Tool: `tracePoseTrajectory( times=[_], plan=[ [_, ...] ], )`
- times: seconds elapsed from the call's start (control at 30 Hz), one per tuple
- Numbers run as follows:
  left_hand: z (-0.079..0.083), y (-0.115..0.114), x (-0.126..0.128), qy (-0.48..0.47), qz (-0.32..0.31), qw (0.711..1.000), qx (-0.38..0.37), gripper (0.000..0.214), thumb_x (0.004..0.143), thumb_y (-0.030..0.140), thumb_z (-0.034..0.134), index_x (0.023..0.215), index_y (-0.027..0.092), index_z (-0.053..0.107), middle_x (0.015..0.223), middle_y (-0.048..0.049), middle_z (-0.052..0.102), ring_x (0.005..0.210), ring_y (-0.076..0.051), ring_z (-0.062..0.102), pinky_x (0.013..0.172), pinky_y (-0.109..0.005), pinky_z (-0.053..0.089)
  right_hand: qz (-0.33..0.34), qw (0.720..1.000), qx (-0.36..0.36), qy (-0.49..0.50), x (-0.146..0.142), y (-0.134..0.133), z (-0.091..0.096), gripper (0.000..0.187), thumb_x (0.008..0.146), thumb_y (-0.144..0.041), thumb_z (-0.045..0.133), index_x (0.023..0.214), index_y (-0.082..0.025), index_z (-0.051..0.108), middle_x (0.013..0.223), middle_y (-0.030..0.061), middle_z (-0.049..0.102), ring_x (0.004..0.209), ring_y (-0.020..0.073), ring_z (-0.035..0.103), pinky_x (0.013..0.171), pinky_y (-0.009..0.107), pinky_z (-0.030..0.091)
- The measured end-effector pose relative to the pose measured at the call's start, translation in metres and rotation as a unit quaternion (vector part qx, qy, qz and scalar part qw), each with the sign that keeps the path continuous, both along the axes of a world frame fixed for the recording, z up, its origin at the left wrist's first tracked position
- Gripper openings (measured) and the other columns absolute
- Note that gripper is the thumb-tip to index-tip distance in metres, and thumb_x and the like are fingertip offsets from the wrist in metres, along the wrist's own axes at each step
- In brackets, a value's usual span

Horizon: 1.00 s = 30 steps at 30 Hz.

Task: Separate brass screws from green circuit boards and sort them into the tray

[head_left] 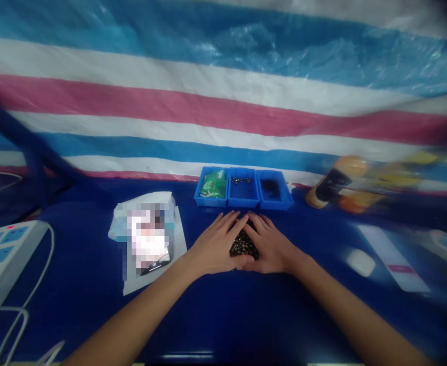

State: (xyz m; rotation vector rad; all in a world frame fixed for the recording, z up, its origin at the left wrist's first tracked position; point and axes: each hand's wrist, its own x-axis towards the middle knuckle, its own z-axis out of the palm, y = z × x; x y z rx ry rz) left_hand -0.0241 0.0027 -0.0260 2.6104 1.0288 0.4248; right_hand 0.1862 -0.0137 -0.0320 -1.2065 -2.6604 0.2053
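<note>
A pile of small dark and brassy metal pieces (243,246) lies on the blue tabletop; their exact kind is too small to tell. Around its left side curves my left hand (219,246), palm down, fingers stretched forward and thumb across the near edge. My right hand (271,246) covers the right side in the same way, its fingers spread. The two hands meet at the thumbs and nearly at the fingertips, framing the pile. Just beyond my fingers stand three blue trays: one with green packets (214,184), one with several metal parts (242,180), one with dark small pieces (271,189).
To the left, a blurred-out phone lies on white paper (180,234), with a power strip (13,254) and white cables farther out. On the right are a bottle (332,183), a white case (361,262) and a pale flat box (393,259). Striped sheeting hangs behind.
</note>
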Motion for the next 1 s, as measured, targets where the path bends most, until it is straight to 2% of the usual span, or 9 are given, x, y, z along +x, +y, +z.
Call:
tracePoseTrajectory(
  times=[0.2, 0.33, 0.43, 0.5, 0.6, 0.7, 0.8, 0.9, 1.0],
  plan=[
    [0.004, -0.01, -0.001, -0.06, 0.01, 0.997, -0.044, 0.089, 0.084, 0.06, 0.06, 0.155, 0.023, 0.021, 0.159, -0.0137, 0.029, 0.146, -0.031, 0.028, 0.119, -0.054, 0.027, 0.005, 0.997, -0.029, 0.069, -0.015, -0.015, 0.003, 0.103, 0.078, -0.062, 0.063, 0.154, -0.009, 0.019, 0.149, 0.0214, 0.039, 0.142, 0.0353, 0.031, 0.118, 0.057, 0.022],
    [0.007, -0.005, -0.006, -0.163, 0.016, 0.981, -0.108, 0.074, 0.091, 0.058, 0.051, 0.153, 0.024, 0.029, 0.158, -0.0116, 0.033, 0.144, -0.029, 0.033, 0.117, -0.05, 0.032, -0.009, 0.983, -0.078, 0.164, -0.004, -0.013, 0.018, 0.102, 0.08, -0.065, 0.063, 0.156, -0.013, 0.018, 0.152, 0.0191, 0.035, 0.14, 0.032, 0.036, 0.114, 0.05, 0.035],
    [0.006, 0.002, -0.009, -0.29, 0.059, 0.942, -0.158, 0.06, 0.097, 0.059, 0.036, 0.144, 0.022, 0.044, 0.15, -0.0113, 0.046, 0.139, -0.027, 0.042, 0.116, -0.048, 0.034, -0.065, 0.97, -0.078, 0.221, 0.015, -0.005, 0.019, 0.049, 0.099, -0.04, 0.041, 0.144, -0.02, 0.045, 0.137, 0.012, 0.054, 0.125, 0.0238, 0.055, 0.106, 0.042, 0.045],
    [0.005, 0.006, -0.012, -0.387, 0.109, 0.898, -0.18, 0.055, 0.1, 0.056, 0.028, 0.132, 0.021, 0.055, 0.139, -0.0117, 0.057, 0.132, -0.026, 0.051, 0.111, -0.046, 0.04, -0.113, 0.967, -0.049, 0.224, 0.027, 0.0, 0.014, 0.04, 0.1, -0.032, 0.039, 0.134, -0.022, 0.057, 0.127, 0.0098, 0.061, 0.117, 0.0229, 0.06, 0.102, 0.043, 0.048],
    [0.008, 0.007, -0.02, -0.467, 0.196, 0.852, -0.135, 0.04, 0.099, 0.048, 0.037, 0.105, 0.019, 0.064, 0.107, -0.0092, 0.071, 0.103, -0.022, 0.068, 0.091, -0.038, 0.054, -0.108, 0.973, -0.024, 0.201, 0.036, 0.005, 0.005, 0.037, 0.097, -0.026, 0.041, 0.126, -0.024, 0.065, 0.123, 0.0095, 0.064, 0.115, 0.0239, 0.059, 0.1, 0.046, 0.049],
    [0.018, 0.002, -0.03, -0.372, 0.262, 0.89, 0.022, 0.026, 0.093, 0.039, 0.052, 0.082, 0.019, 0.063, 0.077, -0.0033, 0.067, 0.072, -0.018, 0.065, 0.074, -0.033, 0.053, -0.085, 0.983, -0.008, 0.165, 0.036, 0.006, 0.003, 0.04, 0.096, -0.019, 0.04, 0.126, -0.027, 0.065, 0.125, 0.0091, 0.063, 0.117, 0.025, 0.056, 0.099, 0.05, 0.048],
    [0.03, -0.006, -0.034, -0.193, 0.294, 0.921, 0.168, 0.02, 0.088, 0.035, 0.056, 0.079, 0.019, 0.064, 0.078, -0.005, 0.066, 0.078, -0.023, 0.061, 0.082, -0.042, 0.047, -0.07, 0.988, -0.006, 0.14, 0.033, 0.006, 0.004, 0.04, 0.096, -0.017, 0.04, 0.124, -0.027, 0.066, 0.127, 0.0085, 0.062, 0.117, 0.0254, 0.055, 0.098, 0.051, 0.047],
    [0.037, -0.015, -0.027, -0.068, 0.36, 0.905, 0.215, 0.022, 0.086, 0.04, 0.058, 0.084, 0.02, 0.065, 0.089, -0.0092, 0.068, 0.101, -0.035, 0.056, 0.098, -0.06, 0.033, -0.088, 0.984, 0.0, 0.155, 0.034, 0.008, 0.002, 0.034, 0.097, -0.021, 0.043, 0.12, -0.023, 0.069, 0.117, 0.0093, 0.065, 0.11, 0.0244, 0.057, 0.096, 0.047, 0.049],
    [0.033, -0.018, -0.021, -0.034, 0.379, 0.901, 0.207, 0.026, 0.086, 0.045, 0.058, 0.085, 0.02, 0.065, 0.095, -0.0105, 0.067, 0.111, -0.04, 0.049, 0.102, -0.067, 0.023, -0.115, 0.98, 0.007, 0.165, 0.036, 0.012, -0.003, 0.029, 0.096, -0.025, 0.048, 0.111, -0.021, 0.072, 0.109, 0.009, 0.067, 0.102, 0.0236, 0.059, 0.092, 0.044, 0.05]
  ],
)
